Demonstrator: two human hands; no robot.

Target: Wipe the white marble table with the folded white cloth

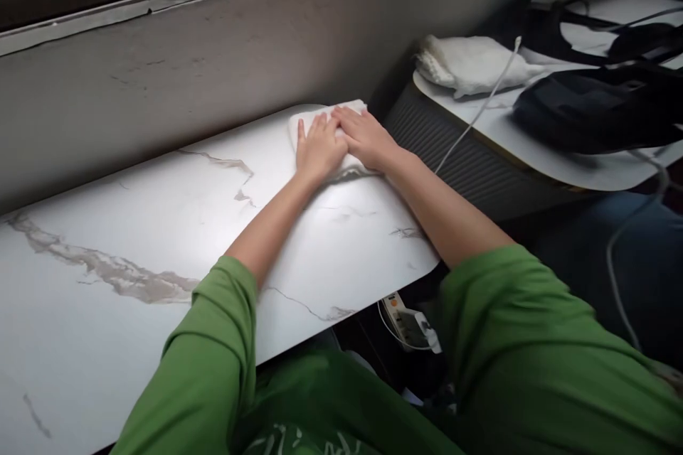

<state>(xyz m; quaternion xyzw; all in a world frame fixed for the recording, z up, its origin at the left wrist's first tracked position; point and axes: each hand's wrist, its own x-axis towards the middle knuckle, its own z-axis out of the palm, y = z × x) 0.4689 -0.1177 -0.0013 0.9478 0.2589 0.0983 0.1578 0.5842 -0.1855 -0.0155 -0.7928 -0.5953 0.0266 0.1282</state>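
The left hand [320, 148] and right hand [367, 136] lay flat, palms down, fingers slightly spread, on a white cloth [351, 166] at the table's [160, 227] far right end. Excess rightward force could have carried the cloth over the edge, toward the white cable [474, 119]; uneven pressure could have bunched it.

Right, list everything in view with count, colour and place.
Near table: one, white with brownish veins, left
Folded cloth: one, white, on near table
Side table: one, white, right
Cloth bundle: one, white, on side table
Dark items: unclear count, black, on side table
Cables: several, pale, right side
Power strip: one, pale, below near table
Wall: one, grey, behind
Sleeves: two, green, foreground
Left grip: one, bare, on folded cloth
Right grip: one, bare, likewise
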